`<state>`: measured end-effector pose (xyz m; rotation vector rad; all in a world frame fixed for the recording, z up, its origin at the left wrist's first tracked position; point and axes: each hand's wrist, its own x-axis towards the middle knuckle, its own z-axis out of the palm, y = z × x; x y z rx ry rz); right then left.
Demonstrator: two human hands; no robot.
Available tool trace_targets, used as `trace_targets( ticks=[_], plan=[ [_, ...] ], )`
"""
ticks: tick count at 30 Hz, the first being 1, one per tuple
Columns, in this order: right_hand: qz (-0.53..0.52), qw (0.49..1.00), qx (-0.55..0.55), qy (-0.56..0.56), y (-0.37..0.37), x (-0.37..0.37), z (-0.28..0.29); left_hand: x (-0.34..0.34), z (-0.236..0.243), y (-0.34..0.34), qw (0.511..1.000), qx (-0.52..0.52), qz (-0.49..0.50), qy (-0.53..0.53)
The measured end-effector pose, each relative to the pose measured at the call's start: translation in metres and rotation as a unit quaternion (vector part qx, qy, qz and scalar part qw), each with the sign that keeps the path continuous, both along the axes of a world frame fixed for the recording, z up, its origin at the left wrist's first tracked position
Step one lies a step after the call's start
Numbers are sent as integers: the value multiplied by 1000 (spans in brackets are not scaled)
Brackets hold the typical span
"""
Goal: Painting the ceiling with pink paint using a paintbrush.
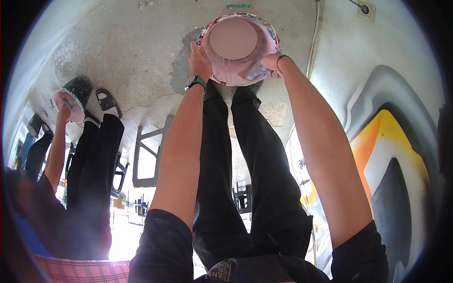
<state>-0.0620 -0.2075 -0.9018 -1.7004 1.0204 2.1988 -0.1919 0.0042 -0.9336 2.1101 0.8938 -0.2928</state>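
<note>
Two bare hands meet at a round bucket (226, 71), which sits at the top middle of the view, just beyond the person's feet. Its inner wall is streaked with pink, and a smooth pool of pinkish paste (233, 37) lies inside; a red handle with a green grip (239, 6) arches past the far rim. The left hand (200, 62) touches the rim on the left — how far its fingers close cannot be told. The right hand (272, 65) has its fingers closed around a scraper (256, 70), whose pale blue-grey blade is against the inner wall at the lower right. A watch (195, 83) circles the left wrist, a dark band the right. On the floor (132, 47), a damp patch spreads beside the bucket. Well apart, at the left, a co-worker reaches into a second bucket (81, 88) — dark outside, pink within. Along the right runs a wall (330, 70) painted orange, yellow and grey.
</note>
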Motion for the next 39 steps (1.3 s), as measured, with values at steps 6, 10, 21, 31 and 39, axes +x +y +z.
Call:
trace_targets(
  ticks=[6,10,21,31,39],
  plan=[
    [-13,988,84,-131,0,-12,12,-3,-2,6,1000,-17,-6,3],
    [-4,970,122,-209,-20,-15,4,3,0,2,1000,-26,-6,1],
    [150,948,152,-234,-30,-9,0,1,1,3,1000,-17,-5,4],
    [170,913,121,-349,-45,-40,-19,4,-3,2,999,-35,2,-2],
    [205,906,44,-367,-4,-51,15,-6,0,9,1000,-20,5,-1]
  ],
)
